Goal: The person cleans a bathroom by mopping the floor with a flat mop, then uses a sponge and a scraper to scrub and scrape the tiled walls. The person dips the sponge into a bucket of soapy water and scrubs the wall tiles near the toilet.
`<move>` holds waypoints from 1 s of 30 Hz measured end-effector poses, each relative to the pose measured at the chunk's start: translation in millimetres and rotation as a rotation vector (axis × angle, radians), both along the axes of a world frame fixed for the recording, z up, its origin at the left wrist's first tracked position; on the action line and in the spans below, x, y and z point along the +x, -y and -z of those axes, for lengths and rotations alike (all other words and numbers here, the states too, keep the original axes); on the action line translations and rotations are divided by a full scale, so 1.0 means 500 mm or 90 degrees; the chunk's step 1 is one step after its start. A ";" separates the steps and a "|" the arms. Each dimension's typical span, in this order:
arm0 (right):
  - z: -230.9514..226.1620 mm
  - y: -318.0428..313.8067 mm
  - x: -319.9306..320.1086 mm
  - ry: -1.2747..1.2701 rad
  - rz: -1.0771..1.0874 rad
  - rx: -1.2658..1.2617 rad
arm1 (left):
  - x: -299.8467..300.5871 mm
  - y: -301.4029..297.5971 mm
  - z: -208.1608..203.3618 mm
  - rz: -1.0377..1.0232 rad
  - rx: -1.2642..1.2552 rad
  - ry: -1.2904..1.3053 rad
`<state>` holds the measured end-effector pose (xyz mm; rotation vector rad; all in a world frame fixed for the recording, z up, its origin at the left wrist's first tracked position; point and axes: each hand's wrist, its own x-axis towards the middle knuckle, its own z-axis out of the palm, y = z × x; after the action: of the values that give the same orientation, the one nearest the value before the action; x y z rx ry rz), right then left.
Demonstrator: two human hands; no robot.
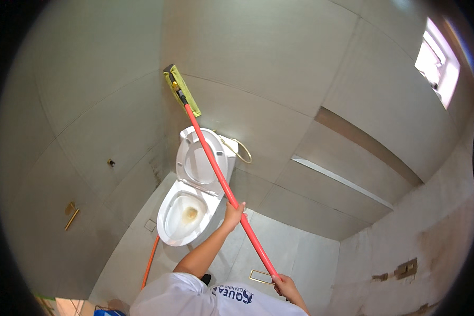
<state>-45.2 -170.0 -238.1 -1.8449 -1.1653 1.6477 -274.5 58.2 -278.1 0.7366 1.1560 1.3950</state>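
Lime-green cloth covers the flat rectangular mop head (190, 97) set at the back wall (258, 47), close to its left edge and above the toilet; whether it presses firmly on the tile cannot be told. The long red mop pole (255, 244) runs from it down toward the person. The left hand (234, 215) grasps the pole partway along, while the right hand (285, 287) is closed around its lower end.

The wiping appears to be under way rather than finished. The upper grey tiles look largely even, though wetness is hard to judge. Dark marks (156, 171) show low on the left wall, near its far corner, and brownish smears (453, 231) spread over the paler right wall. The white ceramic toilet (164, 227), its lid raised, has a yellow-brown stain (190, 214) in the bowl, so these areas seem left to clean.
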 end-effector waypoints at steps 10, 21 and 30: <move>0.081 0.356 0.217 0.025 0.267 0.074 | 0.380 0.338 -0.098 0.381 0.044 -0.069; 0.036 0.512 0.225 0.031 0.450 0.154 | 0.636 0.373 -0.272 0.685 0.118 0.083; 0.032 0.422 0.228 -0.049 0.311 0.184 | 0.529 0.301 -0.321 0.500 0.003 0.280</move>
<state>69.0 -381.1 -254.2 -1.6922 -0.7866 1.1959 -10.0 -92.1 -117.8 0.7267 0.4302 0.8225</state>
